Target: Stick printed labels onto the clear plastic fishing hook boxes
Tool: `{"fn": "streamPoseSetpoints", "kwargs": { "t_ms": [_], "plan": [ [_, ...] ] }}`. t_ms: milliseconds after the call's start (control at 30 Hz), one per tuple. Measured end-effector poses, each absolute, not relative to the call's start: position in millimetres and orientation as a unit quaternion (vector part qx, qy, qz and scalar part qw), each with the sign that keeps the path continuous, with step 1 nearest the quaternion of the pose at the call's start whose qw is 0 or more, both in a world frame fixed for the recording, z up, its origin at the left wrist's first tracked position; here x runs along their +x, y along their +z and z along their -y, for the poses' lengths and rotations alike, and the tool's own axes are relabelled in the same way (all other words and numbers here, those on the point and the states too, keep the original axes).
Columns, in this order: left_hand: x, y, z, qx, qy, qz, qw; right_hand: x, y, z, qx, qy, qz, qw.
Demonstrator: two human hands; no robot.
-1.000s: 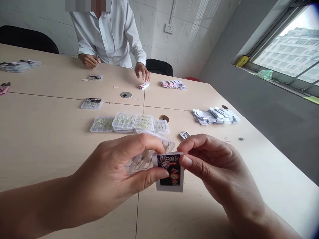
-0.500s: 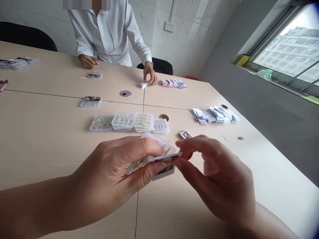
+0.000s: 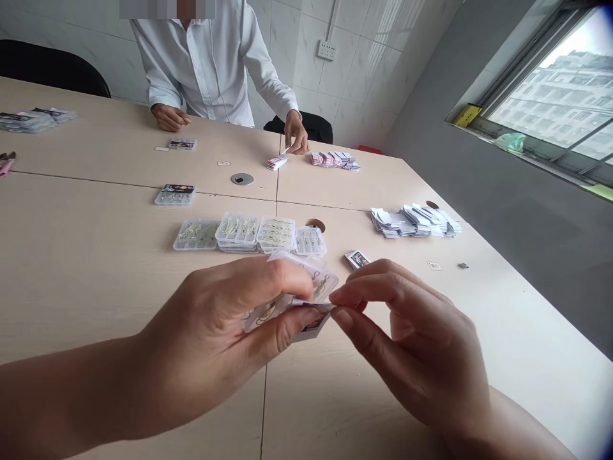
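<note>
My left hand [image 3: 230,326] is closed around a clear plastic box of fishhooks [image 3: 323,281], raised above the table and tilted. Under its thumb it also pins a small printed card [image 3: 313,324], dark with a white border, against the box. My right hand [image 3: 412,332] pinches the card's right edge between thumb and forefinger. The left fingers cover much of the box. Just beyond my hands stand stacked clear boxes [image 3: 237,230] with hooks and yellowish strands in their compartments. A little pile of printed cards [image 3: 357,259] lies beyond my right hand.
Piles of white cards [image 3: 414,221] lie at the right, near a cable hole [image 3: 315,225]. A box with a dark label [image 3: 175,194] sits left of centre. Across the table, a person in a white shirt [image 3: 205,70] handles cards [image 3: 276,162]. Pink-handled pliers [image 3: 6,164] lie far left.
The card between my hands has tipped and bent slightly, and my right fingertips have shifted a little left. Across the table, the person's hand has moved right, lifting a card from the small pile.
</note>
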State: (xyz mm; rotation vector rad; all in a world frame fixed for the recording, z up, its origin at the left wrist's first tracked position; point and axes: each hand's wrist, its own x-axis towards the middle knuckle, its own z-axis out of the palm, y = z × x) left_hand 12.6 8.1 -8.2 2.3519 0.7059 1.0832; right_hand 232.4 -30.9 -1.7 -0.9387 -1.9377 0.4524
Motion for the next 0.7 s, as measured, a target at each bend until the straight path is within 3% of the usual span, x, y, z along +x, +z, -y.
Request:
{"fn": "streamPoseSetpoints", "kwargs": {
  "t_ms": [433, 700],
  "plan": [
    [9, -2, -6, 0.829, 0.345, -0.278, 0.342, 228, 4, 27, -0.438, 0.212, 0.75, 0.447],
    [4, 2, -15, 0.8, 0.302, -0.281, 0.436, 231, 9, 26, -0.454, 0.334, 0.691, 0.453]
  ]
}}
